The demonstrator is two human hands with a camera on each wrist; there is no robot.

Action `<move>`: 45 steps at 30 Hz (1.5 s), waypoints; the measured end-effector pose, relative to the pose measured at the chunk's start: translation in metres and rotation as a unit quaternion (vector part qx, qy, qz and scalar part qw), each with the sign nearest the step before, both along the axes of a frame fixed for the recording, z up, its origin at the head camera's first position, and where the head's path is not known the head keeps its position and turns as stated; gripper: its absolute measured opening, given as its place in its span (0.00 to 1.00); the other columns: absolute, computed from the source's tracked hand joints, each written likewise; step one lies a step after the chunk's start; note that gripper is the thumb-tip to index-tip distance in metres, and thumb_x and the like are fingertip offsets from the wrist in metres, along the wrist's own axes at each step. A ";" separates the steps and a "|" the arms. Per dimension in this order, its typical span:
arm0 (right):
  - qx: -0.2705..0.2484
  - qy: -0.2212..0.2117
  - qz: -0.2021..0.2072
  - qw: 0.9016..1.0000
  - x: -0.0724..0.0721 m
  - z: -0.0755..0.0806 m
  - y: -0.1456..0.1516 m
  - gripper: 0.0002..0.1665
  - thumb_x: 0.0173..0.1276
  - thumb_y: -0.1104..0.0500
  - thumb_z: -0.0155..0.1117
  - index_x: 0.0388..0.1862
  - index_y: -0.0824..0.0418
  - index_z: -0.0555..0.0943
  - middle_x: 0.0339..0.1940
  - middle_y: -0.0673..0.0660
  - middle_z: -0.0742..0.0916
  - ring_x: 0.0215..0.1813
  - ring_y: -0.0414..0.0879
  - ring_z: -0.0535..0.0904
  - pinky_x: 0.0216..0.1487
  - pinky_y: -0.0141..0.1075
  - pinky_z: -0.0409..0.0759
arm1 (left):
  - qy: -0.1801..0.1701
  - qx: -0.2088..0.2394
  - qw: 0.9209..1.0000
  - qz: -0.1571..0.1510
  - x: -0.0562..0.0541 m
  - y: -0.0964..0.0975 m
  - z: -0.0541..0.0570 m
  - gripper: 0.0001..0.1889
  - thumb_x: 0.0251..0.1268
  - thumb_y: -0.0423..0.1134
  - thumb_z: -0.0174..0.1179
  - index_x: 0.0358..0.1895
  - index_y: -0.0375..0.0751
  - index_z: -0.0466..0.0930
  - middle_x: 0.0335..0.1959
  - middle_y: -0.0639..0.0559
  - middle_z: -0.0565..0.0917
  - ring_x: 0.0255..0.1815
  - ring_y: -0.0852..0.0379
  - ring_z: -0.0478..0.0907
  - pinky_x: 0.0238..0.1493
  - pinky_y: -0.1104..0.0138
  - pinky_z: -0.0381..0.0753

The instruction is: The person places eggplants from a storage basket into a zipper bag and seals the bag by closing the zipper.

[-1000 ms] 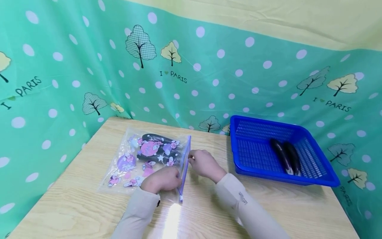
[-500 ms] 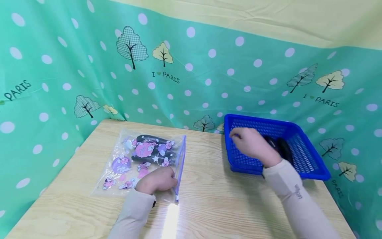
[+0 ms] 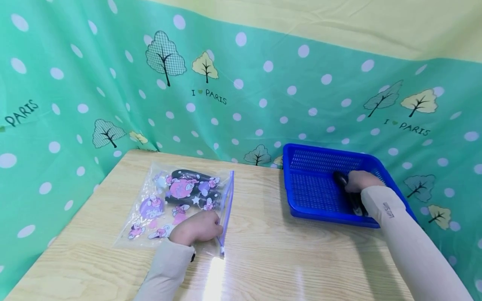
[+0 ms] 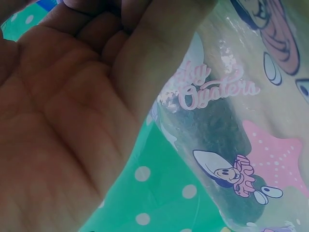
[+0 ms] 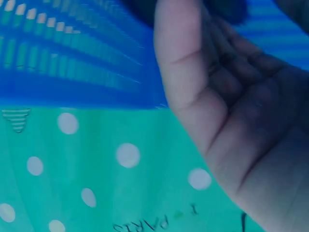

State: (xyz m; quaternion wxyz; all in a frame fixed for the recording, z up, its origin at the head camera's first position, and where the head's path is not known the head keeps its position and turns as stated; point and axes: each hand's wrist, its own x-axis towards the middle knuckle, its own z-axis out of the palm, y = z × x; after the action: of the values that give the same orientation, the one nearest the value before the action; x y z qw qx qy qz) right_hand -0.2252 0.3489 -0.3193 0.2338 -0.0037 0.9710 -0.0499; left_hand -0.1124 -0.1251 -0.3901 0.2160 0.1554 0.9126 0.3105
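A clear zip bag (image 3: 160,217) printed with pink and purple cartoons lies flat on the table, with dark eggplants (image 3: 188,173) inside. My left hand (image 3: 199,227) pinches the bag near its purple zip edge (image 3: 228,205); the left wrist view shows its palm beside the printed plastic, fingertips out of sight. Inside the blue basket (image 3: 331,218), my right hand (image 3: 362,181) grips one of two dark eggplants and covers much of it. The other eggplant (image 3: 340,178) lies just to its left. In the right wrist view the fingers are partly hidden and the eggplants blurred.
The basket stands at the right rear of the wooden table (image 3: 260,234), its perforated walls rising around the eggplants. Behind and at the sides hangs a green dotted cloth (image 3: 263,83). A white slider (image 3: 221,251) sits at the near end of the zip.
My right hand has left the bag's zip edge, moved right and come down into the basket onto an eggplant. The left hand has stayed at the bag. The head view has shifted slightly.
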 end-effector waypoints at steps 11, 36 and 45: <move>0.001 -0.095 -0.064 0.993 0.000 -0.020 0.013 0.17 0.60 0.52 0.71 0.34 0.64 0.78 0.30 0.59 0.83 0.32 0.52 0.80 0.35 0.44 0.79 | -0.007 -0.003 1.000 0.003 -0.003 0.000 -0.001 0.16 0.64 0.36 0.59 0.17 0.45 0.68 0.16 0.55 0.67 0.17 0.59 0.63 0.20 0.65 0.63; -0.113 0.036 0.072 0.990 -0.019 -0.010 -0.063 0.38 0.72 0.60 0.60 0.74 0.77 0.60 0.67 0.78 0.72 0.46 0.65 0.80 0.39 0.53 0.81 | -0.011 -0.011 1.000 0.009 0.001 0.002 0.004 0.12 0.62 0.37 0.59 0.20 0.43 0.73 0.18 0.54 0.71 0.18 0.58 0.65 0.22 0.64 0.65; -0.217 0.091 -0.020 0.972 -0.018 0.009 -0.081 0.32 0.78 0.42 0.53 0.61 0.70 0.75 0.33 0.60 0.82 0.21 0.47 0.73 0.33 0.44 0.79 | -0.009 -0.011 1.000 0.011 0.002 0.002 0.004 0.12 0.63 0.37 0.59 0.20 0.43 0.74 0.18 0.53 0.72 0.19 0.58 0.66 0.22 0.64 0.67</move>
State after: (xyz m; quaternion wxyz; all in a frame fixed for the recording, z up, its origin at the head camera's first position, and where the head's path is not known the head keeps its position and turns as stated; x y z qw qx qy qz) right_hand -0.2428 0.2680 -0.3104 0.1371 -0.0389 0.9541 -0.2634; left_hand -0.1105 -0.1231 -0.3860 0.2228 0.1400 0.9156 0.3039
